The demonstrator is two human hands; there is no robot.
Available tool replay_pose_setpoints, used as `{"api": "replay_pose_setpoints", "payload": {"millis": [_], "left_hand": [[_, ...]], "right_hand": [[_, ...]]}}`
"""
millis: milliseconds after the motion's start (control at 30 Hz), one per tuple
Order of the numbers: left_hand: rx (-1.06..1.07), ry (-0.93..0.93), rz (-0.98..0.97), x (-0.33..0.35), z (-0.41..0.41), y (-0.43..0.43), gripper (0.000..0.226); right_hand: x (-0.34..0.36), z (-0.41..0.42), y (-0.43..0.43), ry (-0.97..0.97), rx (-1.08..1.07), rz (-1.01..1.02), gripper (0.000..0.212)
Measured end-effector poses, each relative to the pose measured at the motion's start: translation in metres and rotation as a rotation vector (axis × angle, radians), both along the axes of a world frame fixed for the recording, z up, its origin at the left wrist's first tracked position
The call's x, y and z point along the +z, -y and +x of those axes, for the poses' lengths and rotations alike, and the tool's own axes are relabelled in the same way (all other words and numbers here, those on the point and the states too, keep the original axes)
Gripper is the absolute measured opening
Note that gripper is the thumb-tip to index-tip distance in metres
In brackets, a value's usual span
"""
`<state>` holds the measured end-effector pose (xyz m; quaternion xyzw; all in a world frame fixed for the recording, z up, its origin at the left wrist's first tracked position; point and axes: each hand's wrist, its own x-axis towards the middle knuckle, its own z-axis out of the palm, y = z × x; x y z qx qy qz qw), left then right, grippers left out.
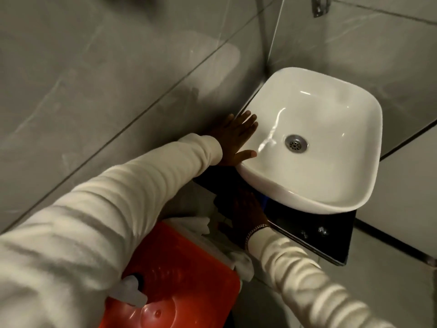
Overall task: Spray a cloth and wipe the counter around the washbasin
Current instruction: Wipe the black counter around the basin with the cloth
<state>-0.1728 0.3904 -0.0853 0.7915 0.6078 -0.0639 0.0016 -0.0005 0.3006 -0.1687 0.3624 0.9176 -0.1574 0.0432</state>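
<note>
Left hand (237,136) flat, fingers spread, pressed against side of white washbasin (314,147), thumb on its rim; holds nothing. Right hand (246,209) below basin's near edge, spread flat on dark counter (314,235) in shadow; blue patch (264,201) just beyond its fingers, possibly cloth, cannot tell. Chain bracelet (256,229) at right wrist. White spray bottle (132,291) lies on red stool (186,275) beneath left forearm, well apart from both hands.

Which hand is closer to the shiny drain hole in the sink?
The left hand. It lies flat against the washbasin's left rim, thumb over the edge, beside the drain. The right hand is lower, on the dark counter at the basin's front.
</note>
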Motion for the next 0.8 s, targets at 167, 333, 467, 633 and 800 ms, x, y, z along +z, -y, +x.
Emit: {"api": "replay_pose_setpoints", "payload": {"millis": [167, 333, 467, 633, 800], "left_hand": [[0.028, -0.006, -0.009, 0.000, -0.003, 0.004, 0.081], [0.021, 0.007, 0.058, -0.001, 0.000, 0.006, 0.079], [-0.008, 0.019, 0.117, -0.004, 0.004, 0.006, 0.077], [0.025, 0.074, 0.093, -0.005, 0.007, 0.005, 0.078], [0.093, 0.071, 0.082, -0.007, 0.009, 0.006, 0.076]], "right_hand": [[0.000, 0.042, -0.001, 0.091, 0.135, 0.072, 0.094], [-0.002, 0.043, -0.003, 0.021, 0.049, 0.094, 0.097], [-0.003, 0.000, -0.006, -0.001, -0.093, 0.014, 0.094], [-0.007, -0.002, -0.005, 0.056, 0.027, 0.052, 0.089], [-0.012, 0.079, 0.004, 0.089, 0.076, 0.100, 0.095]]}}
